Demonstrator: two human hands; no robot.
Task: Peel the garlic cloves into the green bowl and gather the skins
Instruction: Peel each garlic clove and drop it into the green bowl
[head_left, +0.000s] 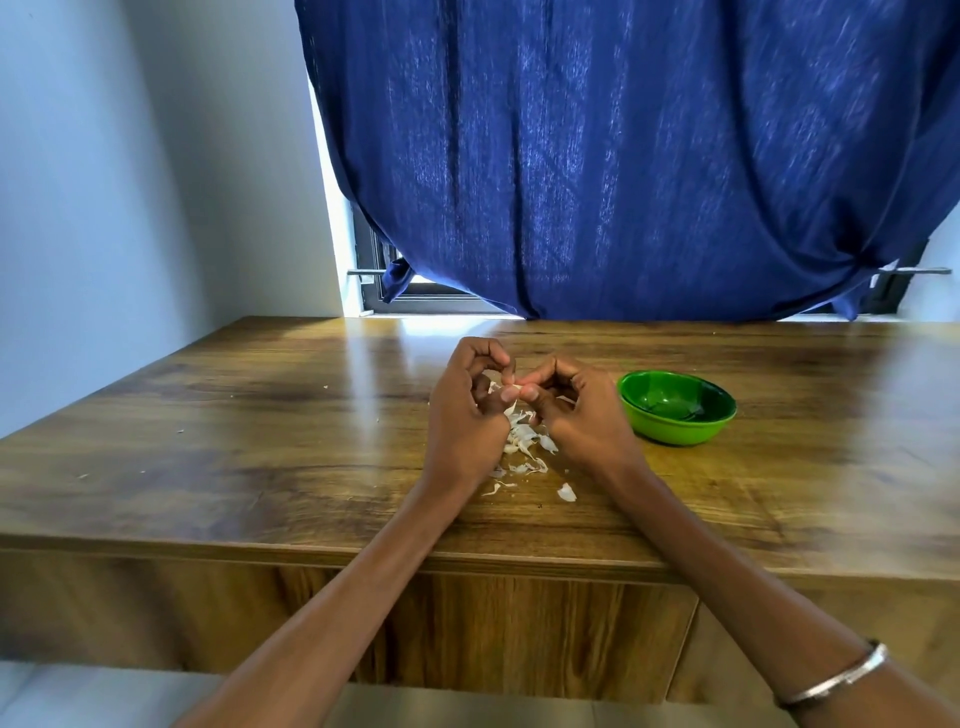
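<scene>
Over the middle of the glossy brown wooden table (260, 441), the left hand (467, 410) and the right hand (576, 415) meet fingertip to fingertip, fingers curled, both pinching a small pale garlic clove (511, 392) between them; the clove is mostly hidden by the fingers. A loose scatter of white papery garlic skins (524, 447) lies on the table just below and between the hands, toward the near edge; the round green bowl (675, 431) stands just right of the right hand, apart from it; a thin silver metal bangle (836, 678) circles the right forearm; a dark blue fabric curtain (623, 156) hangs behind the far edge.
</scene>
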